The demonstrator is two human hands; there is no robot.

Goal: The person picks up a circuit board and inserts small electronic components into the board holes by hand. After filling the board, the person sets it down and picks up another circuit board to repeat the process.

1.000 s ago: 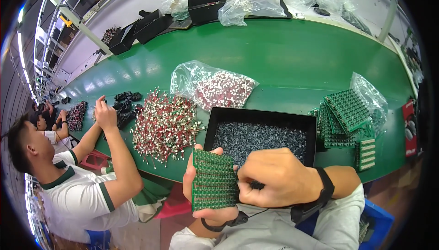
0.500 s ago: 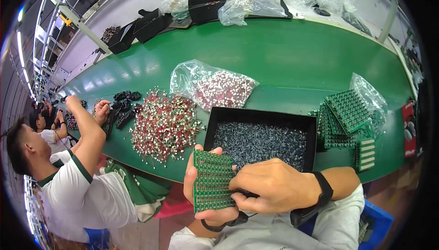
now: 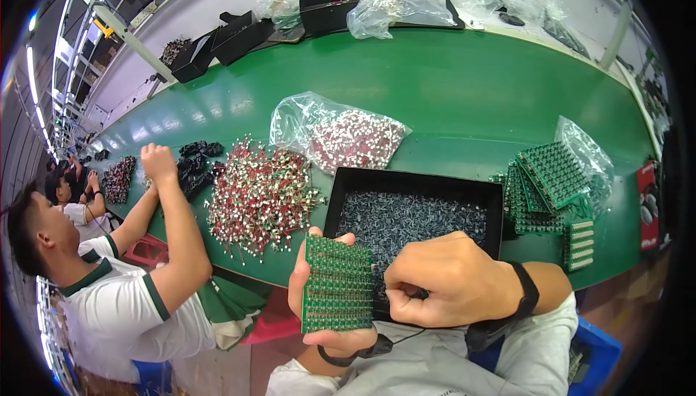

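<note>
Stretching away from the black tray (image 3: 413, 178) is a long green table (image 3: 449, 84), with bagged parts and black boxes lining the white wall beyond. My left hand (image 3: 319, 302) is gripping a green circuit board (image 3: 337, 284) just in front of the tray. My right hand (image 3: 453, 287) is curling closed beside the board, hiding whatever its fingertips are pinching. A co-worker's hand (image 3: 158, 160) is hovering far left of the tray.

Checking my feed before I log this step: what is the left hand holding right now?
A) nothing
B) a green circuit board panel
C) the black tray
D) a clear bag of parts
B: the left hand has its grip around a green circuit board panel, held upright in front of the black tray, with the right hand at the panel's right edge.
</note>
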